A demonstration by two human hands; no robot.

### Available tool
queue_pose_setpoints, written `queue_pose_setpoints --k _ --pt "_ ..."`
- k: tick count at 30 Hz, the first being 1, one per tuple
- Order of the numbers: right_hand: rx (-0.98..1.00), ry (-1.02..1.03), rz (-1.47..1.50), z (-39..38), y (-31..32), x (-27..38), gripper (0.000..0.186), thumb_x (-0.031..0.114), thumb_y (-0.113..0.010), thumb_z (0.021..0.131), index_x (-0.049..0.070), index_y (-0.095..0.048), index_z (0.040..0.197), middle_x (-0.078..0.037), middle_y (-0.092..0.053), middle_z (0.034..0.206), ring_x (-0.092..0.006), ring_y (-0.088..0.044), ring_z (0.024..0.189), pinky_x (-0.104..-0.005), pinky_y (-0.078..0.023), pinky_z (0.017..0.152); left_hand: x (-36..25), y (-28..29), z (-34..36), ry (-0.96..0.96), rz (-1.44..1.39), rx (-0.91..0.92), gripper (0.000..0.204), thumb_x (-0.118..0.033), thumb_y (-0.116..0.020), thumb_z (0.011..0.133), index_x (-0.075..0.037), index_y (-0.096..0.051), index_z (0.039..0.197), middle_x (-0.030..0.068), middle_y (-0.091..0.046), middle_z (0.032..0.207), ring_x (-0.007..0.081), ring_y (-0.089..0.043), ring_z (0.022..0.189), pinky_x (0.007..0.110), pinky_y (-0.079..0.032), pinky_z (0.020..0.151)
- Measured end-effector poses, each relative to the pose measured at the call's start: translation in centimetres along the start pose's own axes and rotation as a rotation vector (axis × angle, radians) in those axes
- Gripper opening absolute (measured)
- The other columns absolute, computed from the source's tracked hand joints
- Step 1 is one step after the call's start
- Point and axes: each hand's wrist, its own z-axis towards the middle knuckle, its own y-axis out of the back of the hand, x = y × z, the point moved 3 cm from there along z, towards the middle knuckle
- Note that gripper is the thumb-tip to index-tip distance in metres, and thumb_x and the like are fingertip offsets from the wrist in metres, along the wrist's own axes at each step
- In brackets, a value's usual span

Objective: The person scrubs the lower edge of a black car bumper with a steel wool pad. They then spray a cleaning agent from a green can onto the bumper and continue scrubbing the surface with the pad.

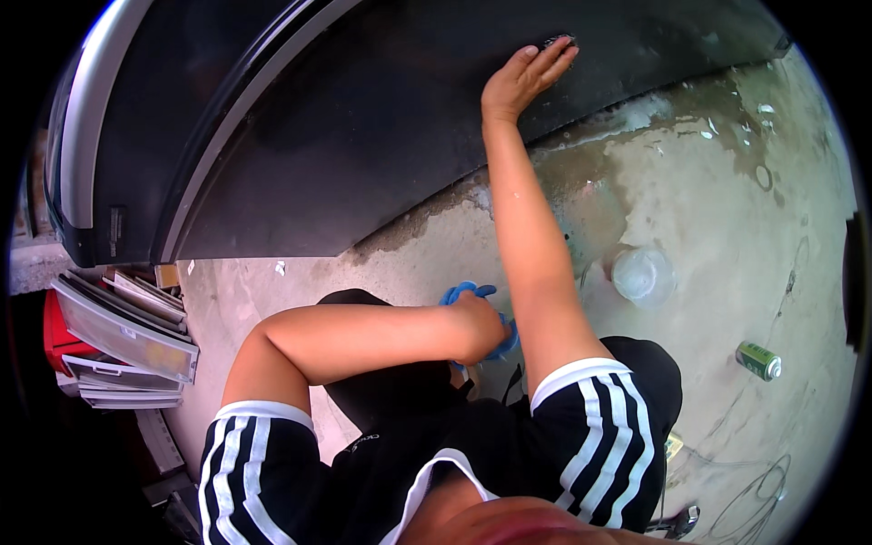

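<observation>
the right hand [531,80] reaches far forward, its fingers extended, not closed, over a small rough piece [550,39] on the dark panel [363,136]; flat fingers perhaps spread the pressure. the left hand [475,331] has its fingers bent around a blue bundle [511,339], close to the body, maybe so that it stays out of the way. the clear tub [643,276] stands on the floor [727,218], probably for easy reach from the right arm.
</observation>
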Motion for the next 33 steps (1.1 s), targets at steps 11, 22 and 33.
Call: queue_pose_setpoints --k 11,22,33 --pt "0.206 0.076 -0.118 -7.9 0.2 -1.7 0.056 0.024 -0.033 0.099 0.005 -0.017 0.149 -0.021 -0.006 0.155 -0.0351 -0.006 0.144 -0.0445 -0.007 0.117 -0.6 -0.8 -1.1 -0.007 -0.008 0.083 0.044 -0.020 -0.065 0.076 -0.013 -0.059 0.119 0.0153 -0.066 0.103 0.0314 -0.061 0.105 0.043 -0.045 0.085" --pt "0.447 -0.050 0.055 -14.8 0.1 2.7 0.063 0.035 -0.028 0.102 0.005 -0.002 0.150 -0.023 0.011 0.154 -0.0352 0.008 0.144 -0.0445 0.000 0.116 -0.7 -2.3 -2.0 -0.050 0.125 0.003 0.032 -0.022 -0.062 0.080 -0.014 -0.061 0.111 0.0117 -0.066 0.098 0.0280 -0.063 0.096 0.039 -0.042 0.080" --pt "0.664 -0.071 0.107 -19.0 1.1 6.0 0.074 0.002 -0.038 0.084 -0.003 0.000 0.148 -0.029 0.012 0.152 -0.0406 0.011 0.142 -0.0439 0.001 0.116 -0.3 -2.8 -1.9 -0.064 0.142 -0.006 0.030 -0.024 -0.063 0.080 -0.014 -0.062 0.108 0.0113 -0.067 0.097 0.0277 -0.063 0.095 0.038 -0.042 0.079"
